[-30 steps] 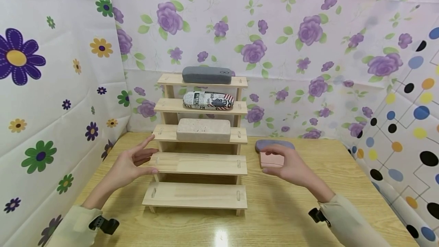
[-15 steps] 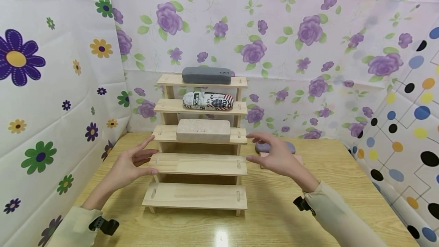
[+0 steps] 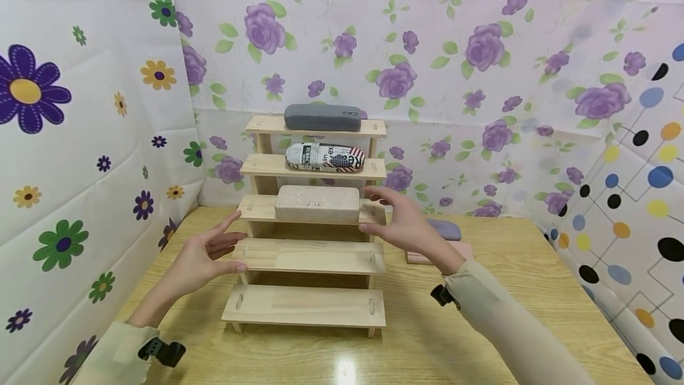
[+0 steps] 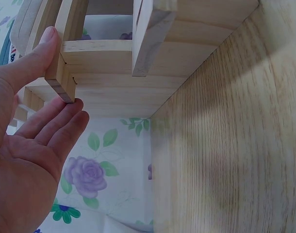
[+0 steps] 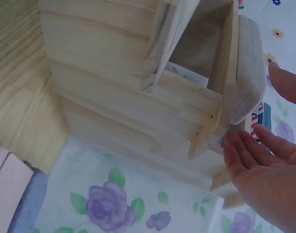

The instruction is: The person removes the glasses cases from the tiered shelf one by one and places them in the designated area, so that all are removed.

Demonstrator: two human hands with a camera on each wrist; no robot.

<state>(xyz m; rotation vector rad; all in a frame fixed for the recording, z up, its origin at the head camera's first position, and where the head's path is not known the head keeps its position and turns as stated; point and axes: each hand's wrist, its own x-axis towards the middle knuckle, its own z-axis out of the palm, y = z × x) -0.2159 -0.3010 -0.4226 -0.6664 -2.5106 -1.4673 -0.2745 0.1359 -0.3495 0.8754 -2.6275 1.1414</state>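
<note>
A five-step wooden display stand (image 3: 310, 254) stands on the table. On its third step from the top lies a beige glasses case (image 3: 317, 211). My left hand (image 3: 199, 257) touches the left end of the fourth step with spread fingers; in the left wrist view its thumb and fingertips lie on opposite sides of the board end (image 4: 60, 85). My right hand (image 3: 403, 221) is at the third step's right end, thumb and fingers apart, near the beige case (image 5: 250, 68) and holding nothing. Contact between right fingertips and step cannot be made out.
A newspaper-print glasses case (image 3: 325, 157) lies on the second step and a grey-blue glasses case (image 3: 322, 118) on the top one. Right of the stand, a purple case (image 3: 447, 230) and a pink case (image 3: 462, 249) lie on the wooden table (image 3: 502, 284). Patterned cloth walls surround it.
My right hand has moved left, from above the pink and purple cases to the right end of the third step. The left hand and the stand have stayed put.
</note>
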